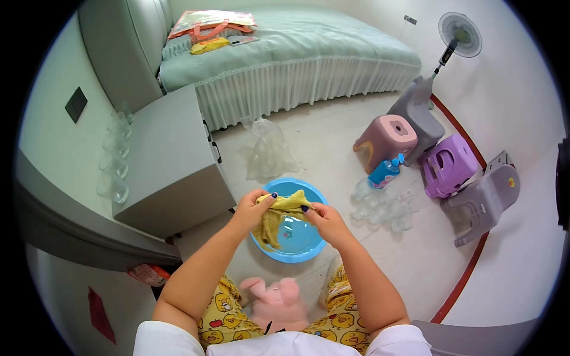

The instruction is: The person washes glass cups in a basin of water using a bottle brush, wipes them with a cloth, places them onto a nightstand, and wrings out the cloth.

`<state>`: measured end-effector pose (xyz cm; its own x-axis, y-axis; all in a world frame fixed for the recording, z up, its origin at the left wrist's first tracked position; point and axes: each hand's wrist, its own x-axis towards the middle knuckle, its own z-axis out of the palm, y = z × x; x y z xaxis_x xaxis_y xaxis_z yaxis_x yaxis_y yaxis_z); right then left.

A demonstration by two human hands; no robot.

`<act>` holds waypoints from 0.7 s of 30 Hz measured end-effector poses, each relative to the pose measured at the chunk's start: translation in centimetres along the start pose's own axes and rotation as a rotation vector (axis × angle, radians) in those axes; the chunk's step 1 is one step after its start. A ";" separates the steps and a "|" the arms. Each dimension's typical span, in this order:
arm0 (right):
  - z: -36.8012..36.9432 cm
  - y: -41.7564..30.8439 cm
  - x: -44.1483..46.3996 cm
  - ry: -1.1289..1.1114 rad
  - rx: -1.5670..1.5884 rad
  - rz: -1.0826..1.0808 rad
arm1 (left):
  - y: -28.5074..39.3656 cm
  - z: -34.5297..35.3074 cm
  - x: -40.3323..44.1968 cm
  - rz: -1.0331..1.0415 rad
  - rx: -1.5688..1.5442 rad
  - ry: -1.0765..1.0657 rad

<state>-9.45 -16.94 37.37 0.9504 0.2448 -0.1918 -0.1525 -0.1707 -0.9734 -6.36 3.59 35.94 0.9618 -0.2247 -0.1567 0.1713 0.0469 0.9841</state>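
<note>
Over the blue plastic basin [309,240] on the pale floor, the left hand [248,212] and the right hand [328,224] each had fingers and thumb closed on a yellow-green cloth [285,206], pinching its upper edge at two places so that it stretched between them. The cloth was above the basin, its longer end hanging down on the left side. The basin held clear water, with a small printed design visible at its bottom. To its right, a cluster of clear glasses [382,209] lay on the floor, and a blue pump bottle [385,174] stood just behind them. Beyond the basin sat a crumpled transparent plastic bag [270,151]. Between the person's knees was a pink plush toy [279,304]. To the left stood a grey nightstand [163,148] with a row of clear glasses along its wall side. Farther right were a pink stool [389,133], a purple stool [450,166] and grey plastic chairs. At the back were a bed [309,50] with a pale green cover and, in the corner, a fan [460,35].
</note>
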 end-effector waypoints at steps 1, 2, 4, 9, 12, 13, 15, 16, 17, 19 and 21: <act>-0.3 -0.3 -0.4 0.062 0.043 -0.031 | 0.3 0.5 -0.3 -0.059 -0.058 -0.020; -0.8 -0.2 -0.4 0.117 -0.032 -0.076 | 0.7 0.9 -0.7 -0.118 -0.115 -0.040; -1.8 -0.4 -0.8 0.172 0.040 -0.045 | 1.4 1.1 -1.0 -0.153 -0.040 -0.067; -3.5 -1.5 -1.3 0.304 0.496 0.082 | 0.3 1.4 -1.1 -0.111 -0.048 -0.256; -3.6 -1.3 -1.4 0.268 0.760 0.150 | 1.3 2.5 -2.1 -0.041 0.037 -0.464; -3.3 -1.6 -1.6 0.293 0.962 0.189 | 1.4 2.9 -2.2 -0.042 0.037 -0.467; -2.2 -0.8 -1.6 0.207 0.924 0.165 | 1.5 3.5 -2.3 -0.137 -0.276 -0.370; -1.5 -0.7 -1.8 0.101 0.934 0.179 | 1.6 3.6 -2.3 -0.137 -0.276 -0.371; -0.7 -0.8 -1.9 -0.006 0.942 0.192 | 1.8 3.7 -2.3 -0.127 -0.363 -0.342; 0.8 -0.4 -1.7 -0.032 0.859 0.238 | 1.7 3.5 -2.1 -0.115 -0.449 -0.311; 1.0 0.4 -1.2 -0.059 0.773 0.284 | 1.3 3.0 -1.7 -0.115 -0.401 -0.242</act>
<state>-10.92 -16.36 37.07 0.8351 0.3446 -0.4288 -0.5487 0.4664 -0.6938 -8.38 1.11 37.69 0.8624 -0.4685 -0.1919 0.3884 0.3693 0.8442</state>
